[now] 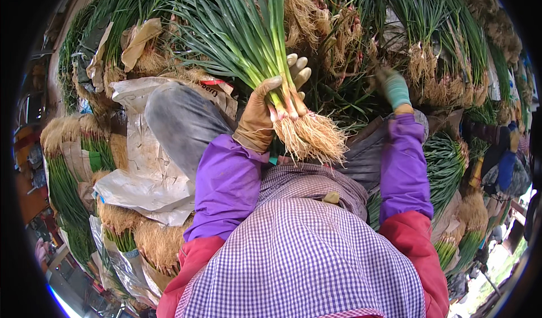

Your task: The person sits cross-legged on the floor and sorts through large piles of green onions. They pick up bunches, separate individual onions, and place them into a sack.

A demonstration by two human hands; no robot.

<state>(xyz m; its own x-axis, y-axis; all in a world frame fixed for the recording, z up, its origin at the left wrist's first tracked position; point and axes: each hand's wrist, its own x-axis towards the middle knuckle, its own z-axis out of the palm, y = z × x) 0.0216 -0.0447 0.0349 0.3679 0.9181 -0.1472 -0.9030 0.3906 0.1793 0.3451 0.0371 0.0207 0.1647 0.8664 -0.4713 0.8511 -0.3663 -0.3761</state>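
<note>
My left hand (271, 102), in a tan glove with pale fingertips, is closed around a bunch of young green garlic plants (258, 64). Their long leaves point up and away, and the pale roots (311, 136) hang towards my lap. Off to the right, my right hand (391, 87) wears a green-banded glove and is blurred, near loose green stalks (338, 102) on the pile. Its fingers are too blurred to tell whether they hold anything. Beyond both hands lie more rooted plants (347, 34).
Wrapped bundles (72, 165) lie at left, beside crumpled paper sheeting (148, 191). Rooted bundles (423, 60) line the upper right, and another green bunch (444, 161) is by my right arm. My bent knee (178, 119) is left of the held bunch. Another person's blue-gloved hand (506, 165) shows far right.
</note>
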